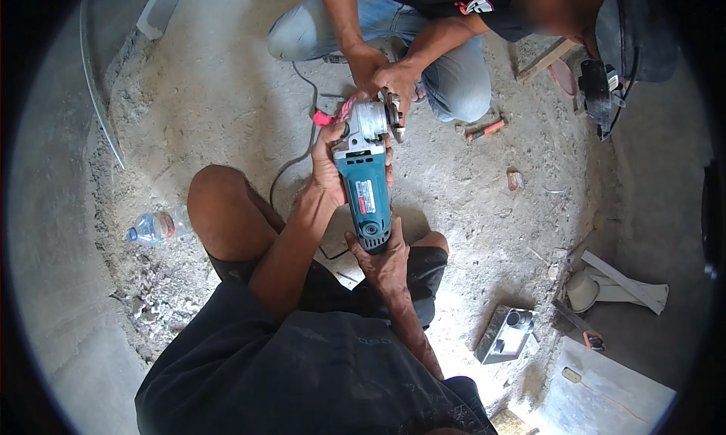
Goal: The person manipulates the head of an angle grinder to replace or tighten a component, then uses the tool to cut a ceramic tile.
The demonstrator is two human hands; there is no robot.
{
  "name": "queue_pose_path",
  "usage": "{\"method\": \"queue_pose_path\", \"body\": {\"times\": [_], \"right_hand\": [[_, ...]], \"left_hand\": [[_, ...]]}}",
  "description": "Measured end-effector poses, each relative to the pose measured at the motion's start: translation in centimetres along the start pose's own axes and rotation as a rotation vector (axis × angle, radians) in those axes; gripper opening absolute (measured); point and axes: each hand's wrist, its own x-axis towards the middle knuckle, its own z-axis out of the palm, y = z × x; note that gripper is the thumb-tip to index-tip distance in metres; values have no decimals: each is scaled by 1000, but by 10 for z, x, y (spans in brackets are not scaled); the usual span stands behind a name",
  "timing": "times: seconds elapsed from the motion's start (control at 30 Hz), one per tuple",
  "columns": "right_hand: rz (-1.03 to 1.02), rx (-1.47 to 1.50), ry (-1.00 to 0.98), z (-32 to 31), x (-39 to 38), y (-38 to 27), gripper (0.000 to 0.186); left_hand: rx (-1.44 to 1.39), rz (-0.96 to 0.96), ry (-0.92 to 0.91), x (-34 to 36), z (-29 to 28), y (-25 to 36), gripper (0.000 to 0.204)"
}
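Observation:
A teal angle grinder point(364, 172) with a silver metal head point(366, 121) is held up in front of me, head pointing away. My left hand point(327, 167) wraps round the grinder near its head, with fingertips showing on the far side. The rear end of the body rests in the closed grip of my right hand point(386, 267). Across from me, another person's hands point(384, 72) are at the head, close to the dark spindle and guard parts point(392, 116). A pink strip point(325, 119) hangs by the head's left side.
A dark cord point(291, 161) runs over the dusty floor. On the left lies a plastic bottle point(155, 228) beside rubble. An orange-handled tool point(485, 131) lies near the other person's knee. To the right are an open box point(505, 334), white pipe pieces point(605, 287) and a saw point(593, 340).

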Motion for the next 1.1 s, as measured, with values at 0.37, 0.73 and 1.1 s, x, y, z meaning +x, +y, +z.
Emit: {"method": "queue_pose_path", "body": {"times": [0.37, 0.73, 1.1], "right_hand": [[7, 43, 20, -2, -1, 3, 68], [-43, 63, 24, 1, 0, 3, 72], [-112, 15, 38, 4, 0, 5, 71]], "left_hand": [[7, -33, 32, 4, 4, -5, 76], [-31, -5, -9, 3, 12, -1, 75], [45, 18, 28, -1, 10, 2, 73]]}}
